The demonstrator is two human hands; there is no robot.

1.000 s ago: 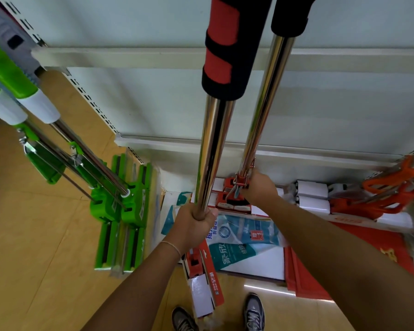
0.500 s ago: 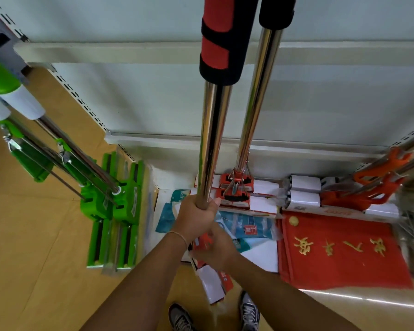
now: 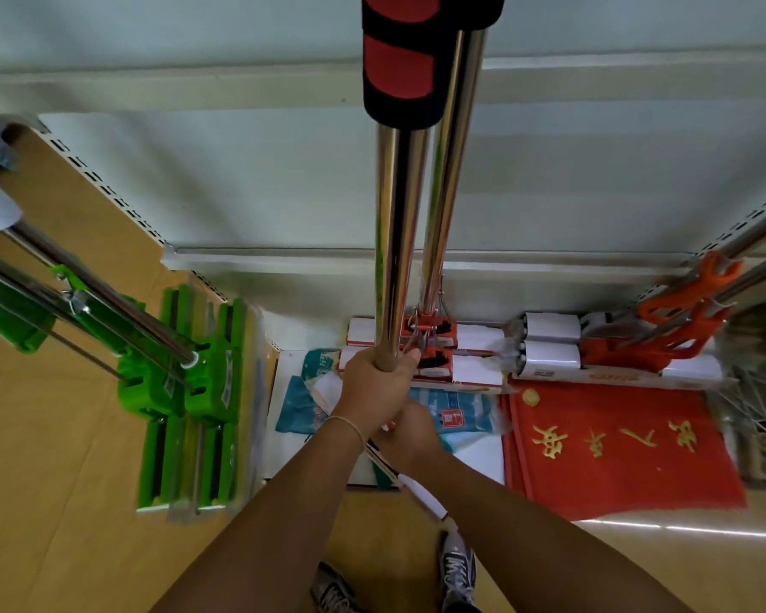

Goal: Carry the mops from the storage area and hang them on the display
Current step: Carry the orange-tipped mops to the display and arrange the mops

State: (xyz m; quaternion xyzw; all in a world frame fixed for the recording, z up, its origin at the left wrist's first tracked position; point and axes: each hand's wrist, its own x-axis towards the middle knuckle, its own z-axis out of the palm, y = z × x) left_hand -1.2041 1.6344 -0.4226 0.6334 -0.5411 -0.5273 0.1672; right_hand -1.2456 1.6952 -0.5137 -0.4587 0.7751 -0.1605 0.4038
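Pale shelving backs a tan floor, mops hanging left and right.
My left hand [image 3: 374, 393] grips the near mop pole [image 3: 394, 241] upright at centre; my right hand [image 3: 410, 435], below it, I cannot tell.

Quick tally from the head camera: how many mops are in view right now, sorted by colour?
Green plastic-headed mops with steel poles: 2
Red-and-black foam-grip mops with steel poles: 2, one gripped by the left hand
Orange-fitted mops with steel poles: 2
Total: 6
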